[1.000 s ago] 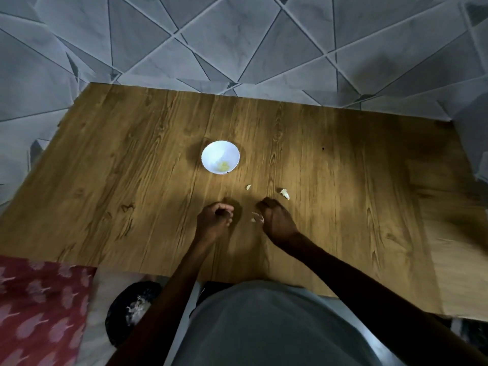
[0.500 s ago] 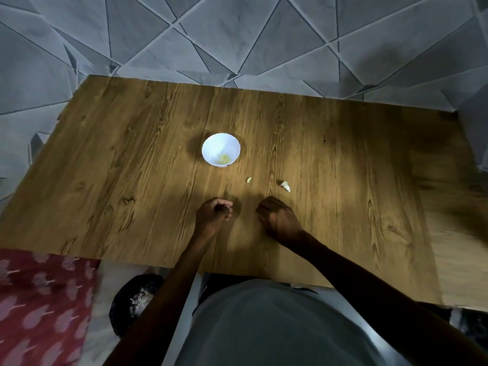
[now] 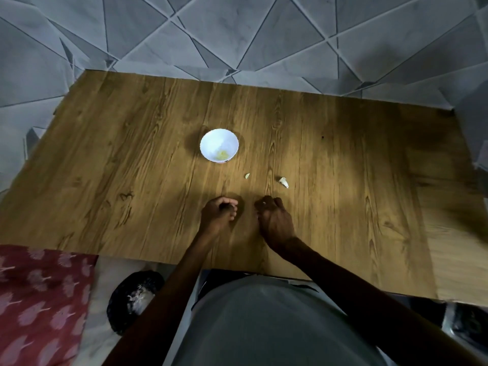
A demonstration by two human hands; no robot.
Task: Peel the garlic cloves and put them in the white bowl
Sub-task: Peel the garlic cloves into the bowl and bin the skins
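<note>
The white bowl stands mid-table with a small yellowish garlic piece inside. A tiny pale scrap lies just right of and nearer than the bowl. An unpeeled garlic clove lies farther right. Both my hands rest on the wood nearer than these. My left hand has its fingers curled in, and nothing shows in it. My right hand is curled too, fingertips toward the left hand. The pale garlic piece it held earlier is hidden inside its fingers.
The wooden table is wide, and its near edge runs just behind my wrists. A red patterned cloth and a dark round object lie below the near left edge. Grey tiled floor surrounds the table.
A pale garlic piece showed at my right fingertips one second ago and is now out of sight. Both hands stayed close together. The view shifted slightly.
</note>
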